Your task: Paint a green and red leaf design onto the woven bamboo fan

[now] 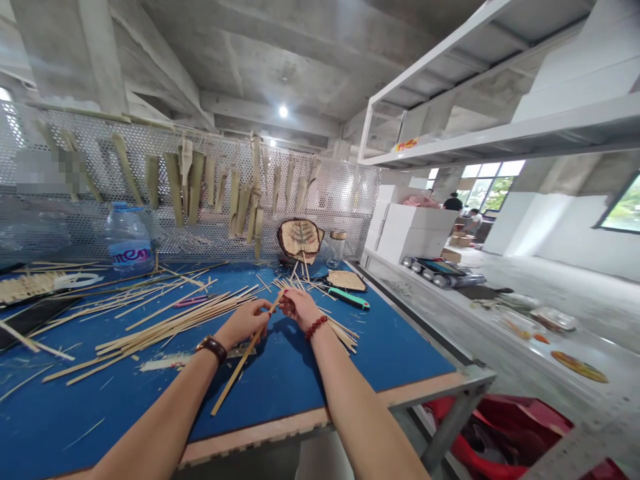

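A thin bamboo strip [240,370] slants from my fingers down toward the table's front edge. The fingers of my left hand [246,323] close around it near its upper part. At its upper end, my right hand [299,308] pinches it between thumb and fingertips. Left of my hands lies a loose bundle of bamboo strips [165,328] on the blue tabletop [400,353]. More strips [343,331] lie partly hidden behind my right wrist. Beyond that hand are a teal-handled tool [350,298] and a flat woven piece [346,280]. A pink-handled tool [194,301] rests by the bundle.
At the table's back stand a large water bottle [129,241], a woven fan-shaped piece [300,239] and a glass jar [337,249]. Bamboo pieces [195,187] hang on a perforated metal screen [345,200]. White shelving [450,140] overhangs the right; people [453,202] work far off.
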### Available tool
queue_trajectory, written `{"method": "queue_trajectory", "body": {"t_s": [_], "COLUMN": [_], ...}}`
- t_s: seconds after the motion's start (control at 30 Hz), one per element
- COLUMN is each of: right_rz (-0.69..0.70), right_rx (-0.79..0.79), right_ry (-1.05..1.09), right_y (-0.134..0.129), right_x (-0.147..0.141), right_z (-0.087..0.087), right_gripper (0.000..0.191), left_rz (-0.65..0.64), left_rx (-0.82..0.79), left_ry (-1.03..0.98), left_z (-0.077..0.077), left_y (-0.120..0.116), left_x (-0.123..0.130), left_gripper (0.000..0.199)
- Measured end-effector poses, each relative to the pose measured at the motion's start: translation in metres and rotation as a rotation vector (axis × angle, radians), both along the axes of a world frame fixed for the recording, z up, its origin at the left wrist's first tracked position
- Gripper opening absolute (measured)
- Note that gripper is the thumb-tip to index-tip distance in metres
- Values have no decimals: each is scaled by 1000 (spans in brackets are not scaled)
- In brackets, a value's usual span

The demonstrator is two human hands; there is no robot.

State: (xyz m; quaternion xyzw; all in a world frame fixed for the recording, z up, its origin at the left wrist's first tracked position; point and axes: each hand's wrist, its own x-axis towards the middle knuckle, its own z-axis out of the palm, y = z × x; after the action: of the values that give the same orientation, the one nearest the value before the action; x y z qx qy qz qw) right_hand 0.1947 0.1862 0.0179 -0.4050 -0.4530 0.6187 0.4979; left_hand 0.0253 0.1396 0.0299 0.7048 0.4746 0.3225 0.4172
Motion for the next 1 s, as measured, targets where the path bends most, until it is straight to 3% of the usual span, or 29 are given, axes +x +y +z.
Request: {"method": "queue_trajectory", "body": {"t_s": [0.57, 0.8, 1.0], "right_rz": [-1, 3, 18], "right_rx": [-78, 103, 198], "right_ry": [-5, -115, -176], "right_y": [4, -1, 1], "right_x": [9, -3, -4], "right_z": [0, 1, 0], "right_gripper": [10, 12, 13], "left_rz": [109, 70, 16], "left_rx": [369, 276, 73], "left_ry": [231, 96, -68], "left_z": [-4, -7, -4], "left_y": [-5, 7, 11], "left_x": [1, 0, -7], "left_gripper": [27, 26, 31]}}
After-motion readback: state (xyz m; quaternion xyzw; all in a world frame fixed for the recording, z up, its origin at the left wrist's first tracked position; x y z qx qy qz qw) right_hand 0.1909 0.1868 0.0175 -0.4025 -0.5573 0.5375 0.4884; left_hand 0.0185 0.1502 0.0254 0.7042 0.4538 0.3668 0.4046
